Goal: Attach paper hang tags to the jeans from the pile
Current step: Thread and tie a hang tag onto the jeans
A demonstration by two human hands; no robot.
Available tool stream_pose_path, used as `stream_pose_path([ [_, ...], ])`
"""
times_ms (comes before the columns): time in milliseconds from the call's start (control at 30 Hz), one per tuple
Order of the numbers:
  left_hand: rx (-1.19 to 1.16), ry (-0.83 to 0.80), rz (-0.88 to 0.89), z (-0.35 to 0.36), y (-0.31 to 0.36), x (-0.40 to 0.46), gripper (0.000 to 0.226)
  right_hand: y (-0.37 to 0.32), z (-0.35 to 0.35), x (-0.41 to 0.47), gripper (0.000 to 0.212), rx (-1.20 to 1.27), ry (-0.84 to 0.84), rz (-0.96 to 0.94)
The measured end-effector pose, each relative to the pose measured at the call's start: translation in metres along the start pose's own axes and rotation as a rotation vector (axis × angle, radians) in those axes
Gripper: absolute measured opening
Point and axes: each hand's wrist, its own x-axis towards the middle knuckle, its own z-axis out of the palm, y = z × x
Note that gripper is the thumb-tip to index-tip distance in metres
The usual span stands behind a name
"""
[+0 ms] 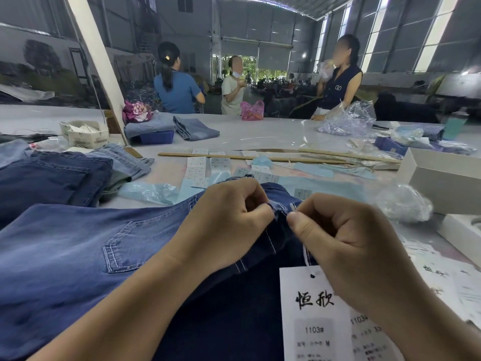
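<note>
Between both hands, the jeans waistband is bunched: left hand pinches the belt loop to steady it, while right hand pinches the string, probably threading it; tag hangs directly below the right hand.

Not much room up close: both hands are bunched together over the jeans, with the hang tag lying just under the right one. To the left a stack of folded denim blocks the way. On the right, white boxes and a crumpled plastic bag crowd the edge. Straight ahead, label strips and long wooden sticks lie flat, easy to reach over. Beyond them the bench has an open stretch.
</note>
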Motion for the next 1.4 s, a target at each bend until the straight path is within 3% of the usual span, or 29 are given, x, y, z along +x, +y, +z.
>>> stream_pose_path([
  [167,-0.275,-0.135,-0.119,-0.01,-0.002,0.002,0.015,-0.004,0.011,-0.001,0.029,-0.068,-0.121,0.008],
  [333,-0.471,-0.229,-0.148,-0.012,-0.006,0.001,0.005,0.0,0.019,0.005,0.033,-0.106,-0.113,0.02],
  [500,-0.629,-0.265,-0.203,-0.015,-0.01,0.0,0.019,0.005,0.025,0.007,0.028,-0.122,-0.101,0.034],
  [800,-0.429,-0.218,-0.092,-0.011,-0.011,-0.006,0.015,0.01,0.025,0.004,0.022,-0.046,-0.017,-0.004],
  [1067,-0.301,-0.168,-0.046,-0.006,-0.017,-0.007,0.025,0.004,0.022,0.005,0.027,-0.011,-0.038,0.026],
  [1233,-0.518,-0.003,-0.215,-0.01,-0.02,-0.007,0.034,0.002,0.007,0.005,0.024,0.15,-0.162,0.144],
  [1400,-0.812,0.067,-0.193,-0.011,-0.01,-0.008,0.032,0.002,-0.014,0.008,0.014,0.368,-0.328,0.169],
])
